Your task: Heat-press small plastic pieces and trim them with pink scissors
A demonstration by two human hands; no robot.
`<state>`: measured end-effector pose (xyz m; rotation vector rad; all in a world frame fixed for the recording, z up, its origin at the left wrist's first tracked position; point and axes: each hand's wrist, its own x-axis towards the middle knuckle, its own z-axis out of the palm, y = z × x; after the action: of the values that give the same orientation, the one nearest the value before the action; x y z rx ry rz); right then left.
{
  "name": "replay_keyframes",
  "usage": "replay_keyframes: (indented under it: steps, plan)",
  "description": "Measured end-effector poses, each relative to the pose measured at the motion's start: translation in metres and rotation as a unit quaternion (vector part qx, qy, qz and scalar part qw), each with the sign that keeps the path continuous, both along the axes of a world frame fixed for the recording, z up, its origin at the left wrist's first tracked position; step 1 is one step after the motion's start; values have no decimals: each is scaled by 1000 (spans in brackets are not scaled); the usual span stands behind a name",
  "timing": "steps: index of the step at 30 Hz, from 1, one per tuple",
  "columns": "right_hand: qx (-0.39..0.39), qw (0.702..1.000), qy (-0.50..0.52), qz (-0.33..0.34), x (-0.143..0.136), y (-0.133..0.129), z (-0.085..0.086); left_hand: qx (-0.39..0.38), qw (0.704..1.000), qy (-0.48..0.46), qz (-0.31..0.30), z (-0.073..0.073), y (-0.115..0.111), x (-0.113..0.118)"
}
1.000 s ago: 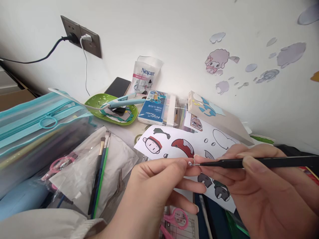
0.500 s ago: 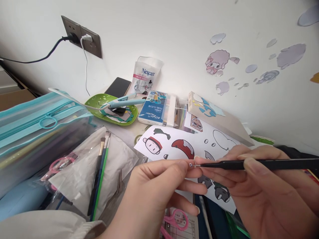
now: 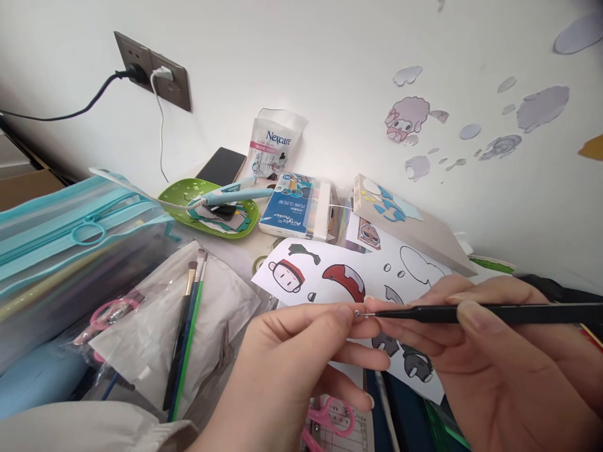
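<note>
The left hand point(image 3: 296, 351) is pinching a tiny piece point(image 3: 357, 312) between its fingertips; the right hand point(image 3: 509, 364) is clamping its fingers on black tweezers point(image 3: 424, 314), tip against the piece. A printed sheet point(image 3: 372, 260) is lying beneath.

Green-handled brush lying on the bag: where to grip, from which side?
Mid-handle looks best on the green-handled brush, pinched from above and its right. The handle is long and slim, with the bristle end pointing away from the person. Two darker brushes lie close along its left, so the right flank seems freer.
</note>
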<state>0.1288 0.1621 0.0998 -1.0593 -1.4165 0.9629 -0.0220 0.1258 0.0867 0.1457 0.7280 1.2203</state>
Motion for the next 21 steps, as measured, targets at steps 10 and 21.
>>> replay_keyframes:
  steps: [10,21]
  plan:
    - [50,998,-47,2,1,-1,0,-6,1000,6,2,-5,1,1]
    - [114,988,-85,54,30,11,-4,-30,999,20,20,-8,-2,-1]
